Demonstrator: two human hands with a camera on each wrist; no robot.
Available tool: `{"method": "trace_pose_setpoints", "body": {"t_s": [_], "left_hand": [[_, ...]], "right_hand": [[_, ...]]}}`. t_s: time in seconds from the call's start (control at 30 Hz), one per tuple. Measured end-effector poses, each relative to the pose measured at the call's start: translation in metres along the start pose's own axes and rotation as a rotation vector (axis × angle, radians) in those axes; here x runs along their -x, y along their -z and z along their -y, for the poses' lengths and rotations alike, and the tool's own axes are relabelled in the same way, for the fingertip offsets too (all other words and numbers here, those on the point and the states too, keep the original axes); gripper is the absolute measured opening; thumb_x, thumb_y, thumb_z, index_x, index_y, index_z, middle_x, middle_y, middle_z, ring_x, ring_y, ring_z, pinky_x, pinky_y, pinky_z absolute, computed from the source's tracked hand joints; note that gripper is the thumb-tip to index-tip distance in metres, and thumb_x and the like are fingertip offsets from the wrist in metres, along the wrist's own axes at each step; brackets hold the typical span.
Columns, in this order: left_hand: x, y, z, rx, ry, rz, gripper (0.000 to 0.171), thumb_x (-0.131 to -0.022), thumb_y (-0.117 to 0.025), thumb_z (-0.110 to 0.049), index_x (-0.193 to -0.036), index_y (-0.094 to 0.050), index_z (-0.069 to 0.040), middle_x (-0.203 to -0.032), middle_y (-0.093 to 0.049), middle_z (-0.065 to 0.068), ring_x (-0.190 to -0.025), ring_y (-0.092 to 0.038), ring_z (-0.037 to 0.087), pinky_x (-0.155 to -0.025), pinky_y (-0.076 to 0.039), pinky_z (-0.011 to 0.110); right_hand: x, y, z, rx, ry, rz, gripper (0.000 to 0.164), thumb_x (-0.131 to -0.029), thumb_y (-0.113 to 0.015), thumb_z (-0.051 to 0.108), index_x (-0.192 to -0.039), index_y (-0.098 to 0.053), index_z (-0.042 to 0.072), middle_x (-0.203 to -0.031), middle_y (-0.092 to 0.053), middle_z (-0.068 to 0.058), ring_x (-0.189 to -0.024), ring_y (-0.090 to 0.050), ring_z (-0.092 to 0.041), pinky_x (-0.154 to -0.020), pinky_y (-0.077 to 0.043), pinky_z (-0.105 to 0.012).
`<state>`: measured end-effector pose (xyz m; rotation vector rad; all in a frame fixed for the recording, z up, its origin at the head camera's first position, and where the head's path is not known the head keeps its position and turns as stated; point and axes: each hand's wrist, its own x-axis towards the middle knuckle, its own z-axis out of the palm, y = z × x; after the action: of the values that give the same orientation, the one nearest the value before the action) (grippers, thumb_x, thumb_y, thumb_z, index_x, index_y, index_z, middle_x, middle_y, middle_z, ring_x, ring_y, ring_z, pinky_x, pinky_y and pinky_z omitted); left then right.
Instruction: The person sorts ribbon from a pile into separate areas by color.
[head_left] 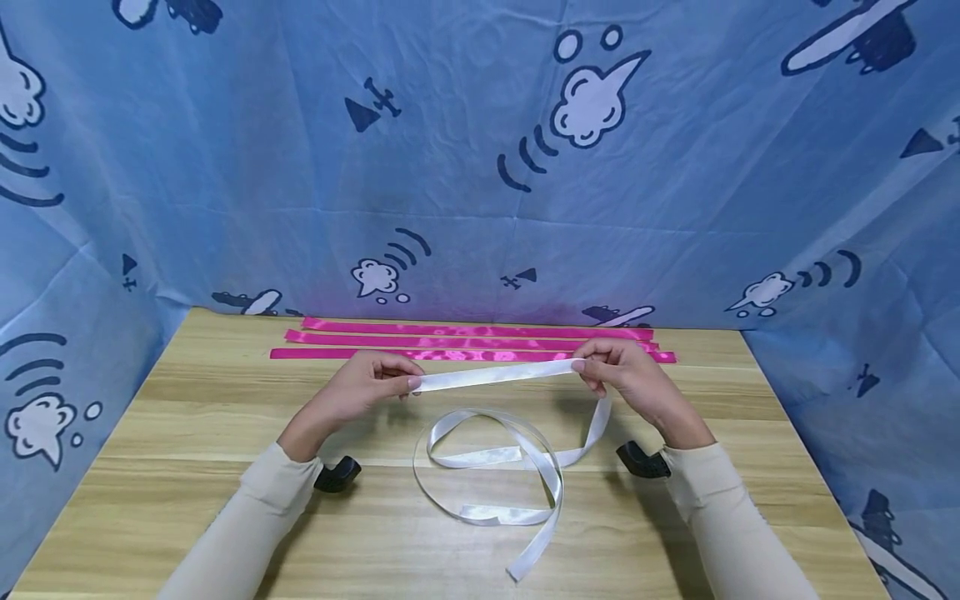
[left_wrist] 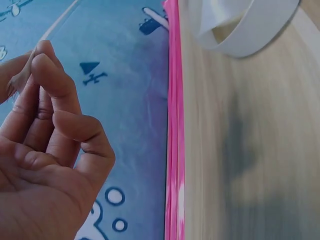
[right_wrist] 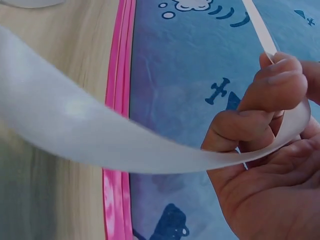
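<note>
A white satin ribbon (head_left: 495, 375) is stretched nearly straight between my two hands, raised over the table. My left hand (head_left: 375, 383) pinches it close to its frayed end, thumb against fingers, as the left wrist view shows. Farther along, my right hand (head_left: 626, 375) pinches the ribbon between thumb and fingers. From there the ribbon (right_wrist: 115, 145) passes through the right palm and hangs down in a curve. The rest lies in loose loops on the table, with a cut end pointing toward me.
Three pink satin ribbons (head_left: 472, 342) lie side by side along the back edge of the wooden table (head_left: 187, 450). A blue patterned cloth (head_left: 450, 167) hangs behind and at both sides. Black camera mounts (head_left: 337, 475) sit at both wrists.
</note>
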<state>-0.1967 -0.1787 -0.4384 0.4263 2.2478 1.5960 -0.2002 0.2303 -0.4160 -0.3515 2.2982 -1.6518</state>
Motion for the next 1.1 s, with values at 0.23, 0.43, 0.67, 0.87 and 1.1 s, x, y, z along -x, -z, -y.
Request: {"method": "trace_pose_setpoints", "body": {"t_s": [0.23,0.43,0.67,0.87,1.1], "left_hand": [[0.011,0.017,0.005,0.014,0.004,-0.073,0.023,-0.101,-0.071,-0.021,-0.112,-0.076,-0.002,-0.091,-0.071,0.005,-0.085,-0.064,0.02,-0.082,-0.057,0.04],[0.027,0.033,0.003,0.039,0.028,-0.141,0.026,-0.102,-0.07,-0.02,-0.115,-0.073,0.003,-0.091,-0.071,-0.003,-0.088,-0.065,0.018,-0.082,-0.057,0.034],[0.043,0.052,0.003,0.095,0.025,-0.204,0.021,-0.104,-0.067,-0.021,-0.11,-0.073,-0.002,-0.089,-0.071,-0.011,-0.086,-0.064,0.009,-0.082,-0.055,0.027],[0.051,0.061,0.007,0.135,-0.002,-0.253,0.012,-0.105,-0.065,-0.017,-0.1,-0.074,-0.021,-0.088,-0.068,-0.014,-0.085,-0.064,0.006,-0.082,-0.056,0.022],[0.057,0.067,0.011,0.24,-0.061,-0.273,0.018,-0.105,-0.062,-0.01,-0.097,-0.075,-0.019,-0.087,-0.07,-0.011,-0.083,-0.062,0.005,-0.078,-0.054,0.019]], "right_hand": [[0.002,0.006,0.001,0.007,-0.012,-0.016,0.02,-0.103,-0.066,0.013,-0.106,-0.065,-0.007,-0.071,-0.058,0.004,-0.064,-0.053,-0.012,-0.061,-0.049,-0.028],[0.007,0.014,0.004,-0.065,0.015,-0.019,0.018,-0.105,-0.064,0.013,-0.103,-0.066,-0.004,-0.073,-0.059,0.005,-0.065,-0.053,-0.016,-0.061,-0.049,-0.028],[0.014,0.025,0.0,-0.16,0.053,-0.04,0.011,-0.105,-0.062,0.008,-0.099,-0.067,0.001,-0.076,-0.059,0.005,-0.064,-0.051,-0.014,-0.061,-0.047,-0.028],[0.017,0.031,-0.001,-0.209,0.053,-0.077,0.009,-0.103,-0.063,0.004,-0.096,-0.067,0.007,-0.078,-0.06,0.005,-0.066,-0.051,-0.013,-0.061,-0.045,-0.029],[0.024,0.04,-0.005,-0.278,0.067,-0.106,0.017,-0.103,-0.06,-0.002,-0.092,-0.064,0.009,-0.077,-0.062,0.005,-0.065,-0.049,-0.013,-0.06,-0.04,-0.031]]}}
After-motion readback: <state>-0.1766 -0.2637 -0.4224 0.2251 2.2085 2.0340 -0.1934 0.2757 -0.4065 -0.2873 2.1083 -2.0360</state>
